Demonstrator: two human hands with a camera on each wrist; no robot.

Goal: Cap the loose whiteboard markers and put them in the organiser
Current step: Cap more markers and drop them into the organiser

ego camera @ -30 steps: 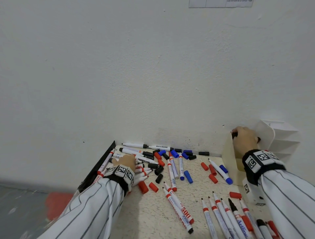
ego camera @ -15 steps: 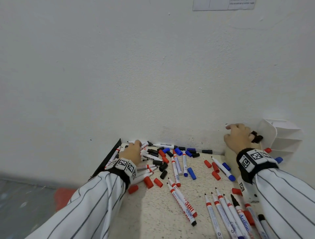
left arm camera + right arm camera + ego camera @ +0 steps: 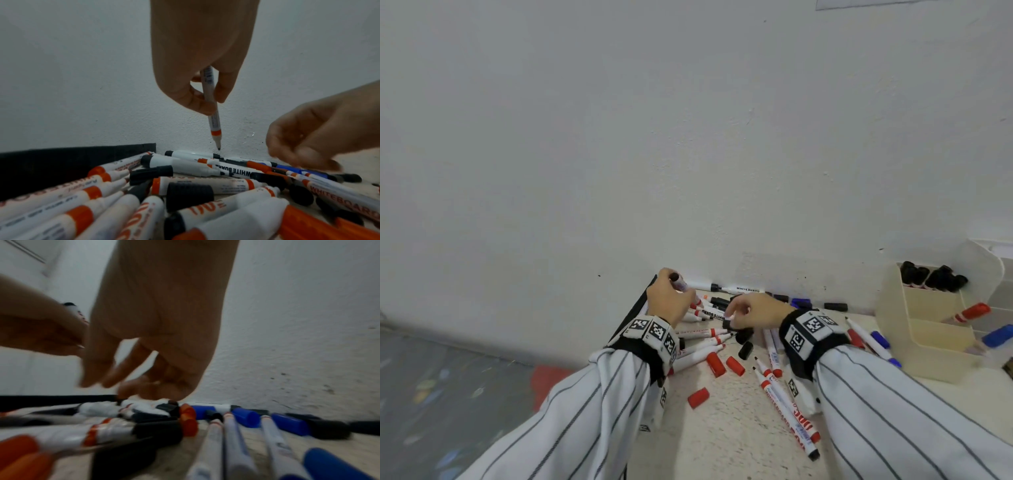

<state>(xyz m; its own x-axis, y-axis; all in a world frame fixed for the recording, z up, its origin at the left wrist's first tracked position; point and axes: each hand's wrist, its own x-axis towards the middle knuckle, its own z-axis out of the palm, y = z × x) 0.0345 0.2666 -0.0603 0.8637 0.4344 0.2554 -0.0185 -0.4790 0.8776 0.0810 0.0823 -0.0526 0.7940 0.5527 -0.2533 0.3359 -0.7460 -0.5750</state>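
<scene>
Left wrist view, left hand (image 3: 197,61) fingers pinching uncapped red-banded marker (image 3: 212,113), tip down.

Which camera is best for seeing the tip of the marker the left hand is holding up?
The left wrist view: the held marker hangs tip down from the left hand, uncapped tip sharp. The head view shows only its rear end above the hand. The right wrist view catches a blurred bit.

I read "WHITE BOARD" on the black-tipped marker (image 3: 736,290) lying by the wall at twelve o'clock from my wrists. "WHITEBOARD" runs in red along a red-banded marker (image 3: 347,200) at four o'clock in my left wrist view.
</scene>
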